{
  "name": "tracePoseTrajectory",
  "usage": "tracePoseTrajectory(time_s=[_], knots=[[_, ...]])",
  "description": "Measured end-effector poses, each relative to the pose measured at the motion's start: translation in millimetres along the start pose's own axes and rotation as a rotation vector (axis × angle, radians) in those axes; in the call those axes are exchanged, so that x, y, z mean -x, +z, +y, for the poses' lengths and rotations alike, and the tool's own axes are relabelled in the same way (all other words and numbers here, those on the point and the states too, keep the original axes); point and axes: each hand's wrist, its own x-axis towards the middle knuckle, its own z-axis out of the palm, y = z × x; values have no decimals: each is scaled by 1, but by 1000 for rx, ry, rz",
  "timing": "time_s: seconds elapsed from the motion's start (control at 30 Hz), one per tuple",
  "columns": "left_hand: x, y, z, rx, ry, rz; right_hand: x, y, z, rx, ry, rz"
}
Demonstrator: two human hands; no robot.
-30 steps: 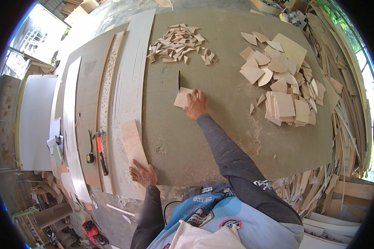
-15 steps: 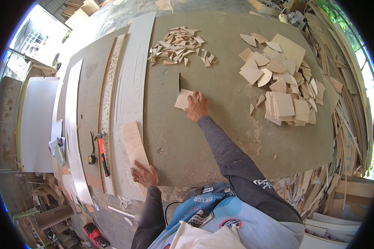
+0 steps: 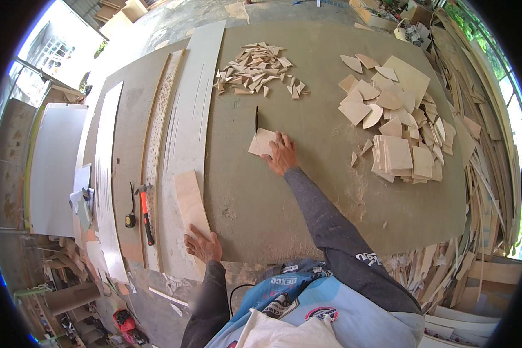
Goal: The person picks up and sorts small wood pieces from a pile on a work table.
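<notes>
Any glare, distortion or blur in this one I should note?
Head view: daylight burns out the opening at upper left. Head view: fisheye curvature bows the stacked boards at right, inside a black rim. Head view: a soft patch smears the left sleeve, while the small wood piece looks fairly sharp.

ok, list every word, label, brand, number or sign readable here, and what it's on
Wording isn't copied here; placement only.
Blue shirt: white lettering; dark-and-white print; round red-edged badge, its small text unreadable.
Dark right sleeve: white lettering, partly distorted.
Tape measure, hammer: any markings too small to read.
Wood piece under the right hand, wood strip under the left hand: none visible.
</notes>
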Motion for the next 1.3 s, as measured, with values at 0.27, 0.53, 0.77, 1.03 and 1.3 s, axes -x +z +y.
tracePoseTrajectory(time_s=[0.27,0.53,0.77,1.03,1.3], knots=[[1,2,-2,-7,3,9,12,-2,8,48,-111,-2],[2,3,-4,-13,7,2,9,3,13,70,-143,61],[2,-2,0,-23,-11,-26,3,1,12,89,-128,47],[1,1,-1,-24,-20,-10,-8,-1,12,89,-108,17],[1,2,-2,-7,-11,-7,-19,-5,13,70,-99,34]])
